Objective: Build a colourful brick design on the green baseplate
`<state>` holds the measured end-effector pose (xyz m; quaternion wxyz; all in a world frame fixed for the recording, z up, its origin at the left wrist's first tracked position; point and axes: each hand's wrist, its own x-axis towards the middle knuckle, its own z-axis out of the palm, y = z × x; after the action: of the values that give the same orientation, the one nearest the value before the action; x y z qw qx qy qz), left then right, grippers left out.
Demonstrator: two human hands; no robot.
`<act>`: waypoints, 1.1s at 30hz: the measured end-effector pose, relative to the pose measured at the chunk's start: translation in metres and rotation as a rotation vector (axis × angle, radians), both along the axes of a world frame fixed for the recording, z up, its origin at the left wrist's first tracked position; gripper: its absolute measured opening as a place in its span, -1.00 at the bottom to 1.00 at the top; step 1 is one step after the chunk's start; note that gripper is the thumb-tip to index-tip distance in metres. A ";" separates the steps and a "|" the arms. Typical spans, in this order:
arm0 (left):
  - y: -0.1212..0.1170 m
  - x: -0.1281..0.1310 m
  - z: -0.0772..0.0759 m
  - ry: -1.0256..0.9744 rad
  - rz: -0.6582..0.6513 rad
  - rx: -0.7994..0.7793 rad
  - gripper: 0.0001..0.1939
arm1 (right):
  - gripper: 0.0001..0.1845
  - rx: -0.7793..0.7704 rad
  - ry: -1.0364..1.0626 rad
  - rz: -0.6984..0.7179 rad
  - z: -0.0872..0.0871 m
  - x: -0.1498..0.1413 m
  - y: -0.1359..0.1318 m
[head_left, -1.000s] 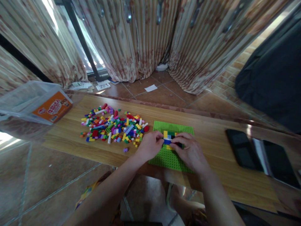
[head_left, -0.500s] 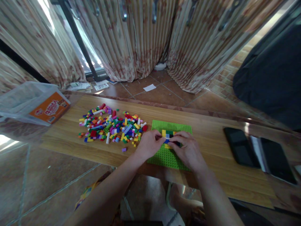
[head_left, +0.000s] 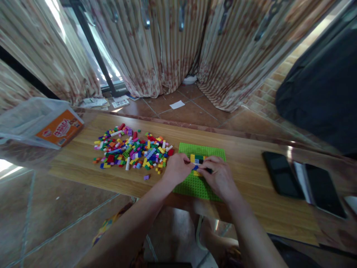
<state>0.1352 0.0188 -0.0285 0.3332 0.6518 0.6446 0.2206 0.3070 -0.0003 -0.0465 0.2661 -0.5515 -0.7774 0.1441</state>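
Note:
A green studded baseplate [head_left: 205,150] lies on the wooden table [head_left: 245,178] in front of me. A small build of yellow, white, blue and green bricks [head_left: 197,160] stands on its middle. My left hand [head_left: 177,169] rests at the build's left side with fingers curled and pinched against it. My right hand [head_left: 219,176] covers the build's right side, fingers pressed together on the bricks. What each fingertip grips is hidden. A heap of loose coloured bricks [head_left: 131,149] lies to the left of the plate.
A clear plastic box with an orange label [head_left: 41,123] sits at the table's far left. Two dark phones [head_left: 281,173] [head_left: 323,190] lie at the right. Curtains [head_left: 167,41] hang behind the table over a tiled floor; a dark cloth [head_left: 320,85] is at right.
The view has shifted slightly; both hands stay on the brick build, their fingers drawn a little closer together over it.

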 end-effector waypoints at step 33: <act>0.017 -0.083 0.019 -0.252 0.250 0.196 -0.75 | -0.82 0.098 0.296 0.017 0.016 -0.038 -0.018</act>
<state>0.0525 0.0361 -0.0094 0.3163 0.5631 0.6492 0.4018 0.2693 -0.0179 -0.0304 0.4031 -0.5039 -0.7405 0.1878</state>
